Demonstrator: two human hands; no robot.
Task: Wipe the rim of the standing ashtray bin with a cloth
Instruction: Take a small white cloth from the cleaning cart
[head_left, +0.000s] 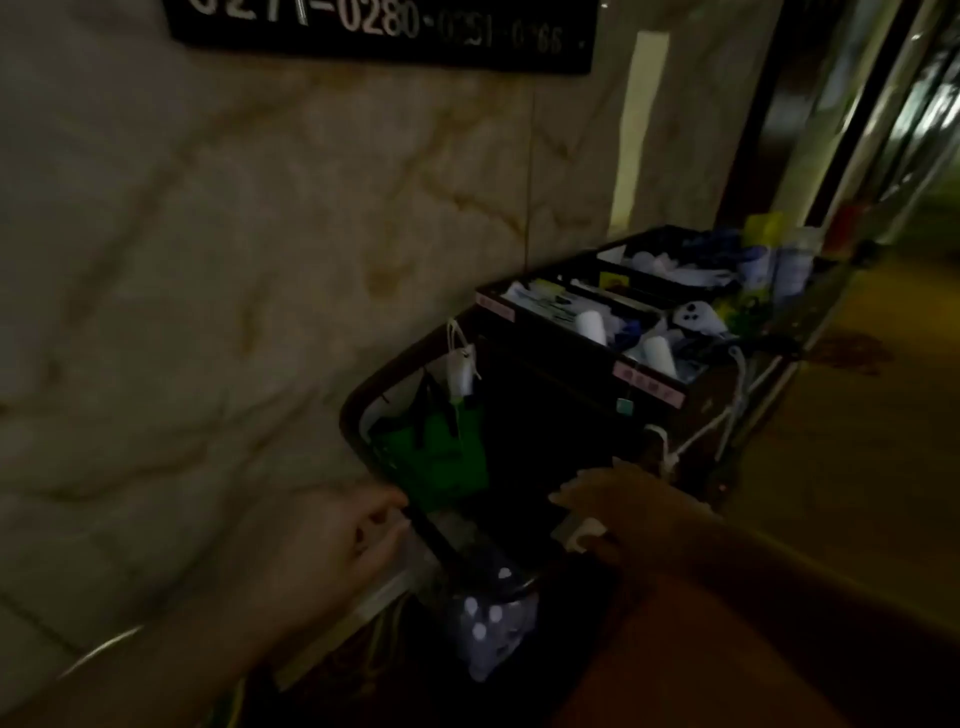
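No standing ashtray bin shows in this dim, blurred head view. My left hand (358, 535) curls around the dark handle bar (358, 410) of a housekeeping cart, at its near corner. My right hand (628, 512) reaches over the cart's near end with its fingers pointing left. A small white object (587, 535) is pinched under its thumb. Whether that object is a cloth I cannot tell.
The cart (571, 364) stands along a marble wall (234, 260), its top trays full of bottles, cups and supplies. A green bag (436, 447) hangs inside the handle end. A clear bag of pale items (493, 629) hangs low. Carpeted corridor floor (857, 415) lies to the right.
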